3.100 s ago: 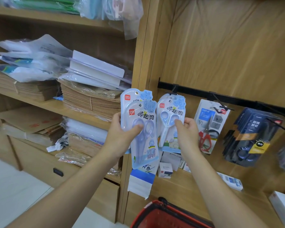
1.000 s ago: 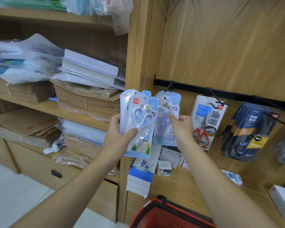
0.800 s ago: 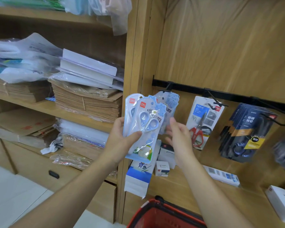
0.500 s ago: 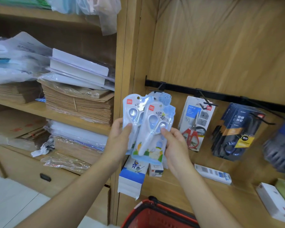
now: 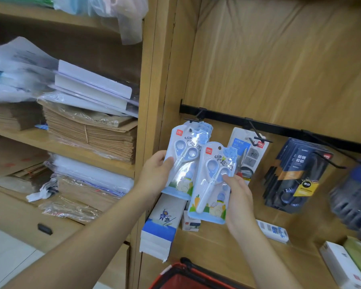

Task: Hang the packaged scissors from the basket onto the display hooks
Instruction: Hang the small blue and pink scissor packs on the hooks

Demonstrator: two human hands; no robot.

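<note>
**Packaged scissors, pale blue card: two in hand.**
- Place: centre of frame, before the wooden display panel (image 5: 279,59).
- First pack (image 5: 182,163): gripped by the left hand (image 5: 154,174), thumb on its face. Its top lies close under the leftmost hook (image 5: 194,119) of the black rail (image 5: 279,127); whether it is threaded cannot be told.
- Second pack (image 5: 212,184): pinched at its lower right edge by the right hand (image 5: 240,197), and overlapping the first pack.
- Basket (image 5: 186,276): red, at the bottom edge of the frame.
- Handling: the second pack probably hangs next. Raise it upright, line its punched hole up with the hook tip and slide it back squarely, with the first pack held aside.

Wooden ledge (image 5: 217,245) carries small white box (image 5: 191,223); barcoded pack (image 5: 272,231).
</note>
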